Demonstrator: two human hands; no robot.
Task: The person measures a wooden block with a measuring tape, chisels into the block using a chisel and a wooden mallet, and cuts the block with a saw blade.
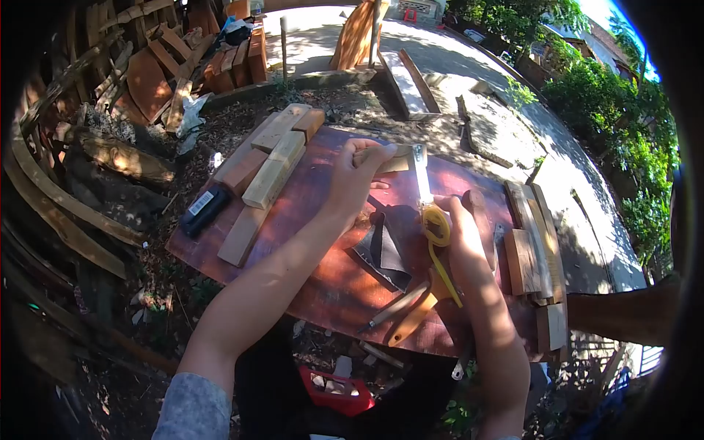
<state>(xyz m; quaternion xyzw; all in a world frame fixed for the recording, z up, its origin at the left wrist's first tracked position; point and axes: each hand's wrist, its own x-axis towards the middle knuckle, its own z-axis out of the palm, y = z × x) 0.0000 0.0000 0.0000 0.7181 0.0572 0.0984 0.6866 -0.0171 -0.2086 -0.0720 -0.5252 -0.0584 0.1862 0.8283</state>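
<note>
My left hand (359, 165) is closed around a small flat wooden piece (396, 160) above the reddish board. My right hand (458, 224) holds a yellow tape measure (435, 225). Its pale blade (422, 176) runs up to the right end of the wooden piece, where a metal tip shows. A yellow strap (445, 277) hangs from the tape measure. Below my hands, a folded dark cloth (383, 253) lies on the board.
Wood blocks (273, 172) and a black labelled object (205, 210) line the board's left side. More blocks (532, 249) stand at its right. An orange-handled tool (412, 320) and a thin rod (398, 304) lie near the front edge (352, 334).
</note>
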